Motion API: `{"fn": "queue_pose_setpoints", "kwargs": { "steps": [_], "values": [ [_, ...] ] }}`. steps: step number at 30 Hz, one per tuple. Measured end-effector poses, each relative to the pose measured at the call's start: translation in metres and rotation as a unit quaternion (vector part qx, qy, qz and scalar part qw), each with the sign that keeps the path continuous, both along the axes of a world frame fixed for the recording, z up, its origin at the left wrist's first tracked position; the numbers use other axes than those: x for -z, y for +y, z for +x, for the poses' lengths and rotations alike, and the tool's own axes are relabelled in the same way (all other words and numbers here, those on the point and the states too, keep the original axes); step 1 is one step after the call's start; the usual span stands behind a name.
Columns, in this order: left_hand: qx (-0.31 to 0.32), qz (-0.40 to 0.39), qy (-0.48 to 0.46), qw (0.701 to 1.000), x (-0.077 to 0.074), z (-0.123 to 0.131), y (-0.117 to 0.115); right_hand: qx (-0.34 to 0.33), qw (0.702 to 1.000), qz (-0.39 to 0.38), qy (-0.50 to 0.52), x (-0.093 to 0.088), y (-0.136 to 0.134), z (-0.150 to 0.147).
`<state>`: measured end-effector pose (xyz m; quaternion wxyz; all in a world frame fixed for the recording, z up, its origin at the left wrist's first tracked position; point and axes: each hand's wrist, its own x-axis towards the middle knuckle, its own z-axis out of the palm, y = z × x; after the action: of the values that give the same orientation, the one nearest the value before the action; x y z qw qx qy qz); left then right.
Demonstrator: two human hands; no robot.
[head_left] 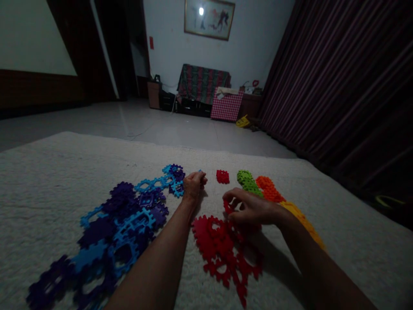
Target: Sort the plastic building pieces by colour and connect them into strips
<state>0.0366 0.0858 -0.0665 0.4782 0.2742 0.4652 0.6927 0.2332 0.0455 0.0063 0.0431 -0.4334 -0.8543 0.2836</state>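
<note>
Blue and purple pieces point(100, 230) lie overlapped at the left of the pale mat point(71, 159). The left hand point(192, 186) is just beside their far end, fingers curled narrow; a sliver of blue point(200, 171) shows at the fingertips, but whether it is gripped cannot be told. Next lies the red pile point(222, 243). Above its far edge, the right hand point(250, 209) pinches a red piece point(227, 207) between thumb and fingers. Handling: the piece appears light, stiff and non-slip; grip the toothed rim, since narrow bars around cut-outs may flex. Green pieces point(248, 183), orange pieces point(268, 189) and yellow pieces point(300, 219) follow rightward.
</note>
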Motion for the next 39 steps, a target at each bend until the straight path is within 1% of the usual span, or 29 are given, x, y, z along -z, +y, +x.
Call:
{"fn": "queue_pose_setpoints", "kwargs": {
  "steps": [3, 6, 8, 10, 13, 17, 24, 27, 32, 35, 39],
  "values": [
    [-0.001, 0.005, -0.001, 1.000, 0.001, 0.000, 0.001, 0.058, 0.993, 0.098, 0.008, 0.014, 0.033, -0.003],
    [-0.002, 0.007, -0.001, 1.000, 0.002, 0.000, 0.002, 0.093, 0.979, 0.178, -0.029, 0.020, 0.069, -0.015],
    [-0.002, 0.009, 0.000, 1.000, 0.002, 0.000, 0.002, 0.101, 0.974, 0.195, -0.057, 0.020, 0.090, -0.023],
    [-0.002, 0.014, 0.004, 1.000, 0.002, 0.000, 0.002, 0.094, 0.974, 0.188, -0.082, 0.020, 0.106, -0.029],
    [0.000, 0.013, 0.007, 1.000, 0.001, 0.001, 0.001, 0.090, 0.976, 0.167, -0.104, 0.022, 0.121, -0.033],
    [0.004, 0.010, 0.008, 1.000, 0.002, 0.001, 0.001, 0.090, 0.978, 0.157, -0.104, 0.029, 0.127, -0.033],
    [0.001, 0.010, 0.019, 1.000, 0.003, 0.001, 0.002, 0.051, 0.984, 0.129, -0.111, 0.034, 0.136, -0.031],
    [0.001, 0.007, 0.012, 1.000, 0.002, 0.001, 0.001, 0.051, 0.984, 0.127, -0.117, 0.031, 0.131, -0.032],
    [0.000, 0.010, 0.011, 1.000, 0.001, 0.001, 0.001, 0.040, 0.974, 0.145, -0.170, 0.019, 0.112, -0.034],
    [0.001, 0.003, 0.004, 1.000, -0.001, 0.001, 0.000, 0.043, 0.970, 0.156, -0.179, 0.013, 0.104, -0.037],
    [0.003, -0.004, 0.003, 1.000, -0.002, 0.001, 0.000, 0.058, 0.972, 0.130, -0.189, 0.013, 0.104, -0.040]
  ]
}}
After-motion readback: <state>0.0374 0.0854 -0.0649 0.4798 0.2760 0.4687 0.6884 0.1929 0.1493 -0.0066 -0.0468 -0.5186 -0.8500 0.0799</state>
